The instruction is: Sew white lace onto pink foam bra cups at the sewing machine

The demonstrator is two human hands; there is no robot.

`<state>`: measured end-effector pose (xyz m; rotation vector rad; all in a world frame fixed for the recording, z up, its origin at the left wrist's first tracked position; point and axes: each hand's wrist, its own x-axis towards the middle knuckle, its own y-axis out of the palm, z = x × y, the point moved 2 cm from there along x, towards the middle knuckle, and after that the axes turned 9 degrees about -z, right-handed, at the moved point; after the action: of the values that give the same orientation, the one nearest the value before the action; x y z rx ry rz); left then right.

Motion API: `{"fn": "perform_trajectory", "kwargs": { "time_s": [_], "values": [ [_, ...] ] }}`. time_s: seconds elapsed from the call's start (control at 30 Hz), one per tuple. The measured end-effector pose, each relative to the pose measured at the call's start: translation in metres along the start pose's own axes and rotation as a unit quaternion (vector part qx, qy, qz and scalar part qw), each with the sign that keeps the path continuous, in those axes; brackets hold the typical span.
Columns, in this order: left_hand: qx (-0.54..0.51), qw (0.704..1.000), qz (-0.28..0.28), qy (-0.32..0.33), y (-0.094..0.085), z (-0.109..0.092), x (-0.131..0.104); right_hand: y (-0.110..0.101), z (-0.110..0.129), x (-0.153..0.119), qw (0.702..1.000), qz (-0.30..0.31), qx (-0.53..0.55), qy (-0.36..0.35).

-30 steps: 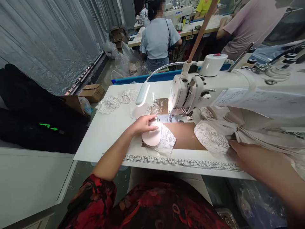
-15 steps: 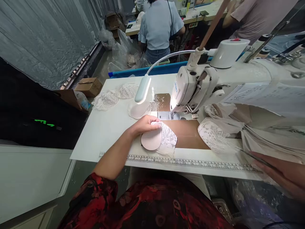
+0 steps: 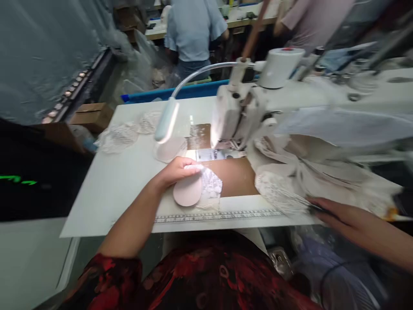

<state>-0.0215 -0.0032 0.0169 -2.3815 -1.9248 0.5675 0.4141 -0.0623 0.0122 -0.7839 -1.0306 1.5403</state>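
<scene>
Pinching the pale pad [image 3: 187, 193] and lace panel [image 3: 211, 185] just in front of the sewing machine [image 3: 225, 116], the left hand [image 3: 177, 170] held work seemingly unfinished, while the right hand [image 3: 343, 213] gripped a dark tool [image 3: 317, 209] (blurred) beside lace pieces [image 3: 272, 188] whose progress was unclear.

pale pink pad [image 3: 187, 192], patterned white lace [image 3: 211, 185]

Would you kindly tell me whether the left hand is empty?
No, the left hand holds the pale pad by its upper edge.
</scene>
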Motion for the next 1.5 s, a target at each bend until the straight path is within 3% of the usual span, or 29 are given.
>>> {"fn": "perform_trajectory", "kwargs": {
  "time_s": [0.07,0.17,0.43,0.87,1.03,1.17,1.33,1.4,1.5],
  "values": [
    [0.018,1.000,-0.002,-0.009,0.000,0.001,0.001,-0.008,0.016,0.008,0.994,0.097,-0.044,0.020],
    [0.019,0.999,0.008,-0.040,-0.001,0.005,0.003,-0.019,0.036,0.018,0.979,0.134,-0.150,0.031],
    [0.025,0.995,0.014,-0.091,0.001,0.001,0.001,-0.038,0.059,0.018,0.944,0.044,-0.327,0.001],
    [0.050,0.995,0.016,-0.086,0.002,-0.002,0.000,-0.052,0.077,0.017,0.916,-0.117,-0.383,-0.006],
    [0.052,0.996,0.025,-0.075,0.003,-0.004,-0.002,-0.046,0.079,0.018,0.914,-0.218,-0.343,0.003],
    [0.056,0.996,0.033,-0.063,0.002,-0.002,-0.002,-0.035,0.072,0.016,0.936,-0.195,-0.289,0.053],
    [0.065,0.997,0.020,-0.021,0.003,-0.002,0.001,-0.037,0.070,0.008,0.963,-0.255,-0.050,0.066],
    [0.073,0.997,0.016,0.008,0.004,-0.005,0.001,-0.030,0.078,0.010,0.976,-0.212,0.043,0.024],
    [0.054,0.997,0.038,0.034,0.005,-0.005,0.000,-0.003,0.102,0.022,0.983,-0.095,0.150,-0.047]
  ]
}}
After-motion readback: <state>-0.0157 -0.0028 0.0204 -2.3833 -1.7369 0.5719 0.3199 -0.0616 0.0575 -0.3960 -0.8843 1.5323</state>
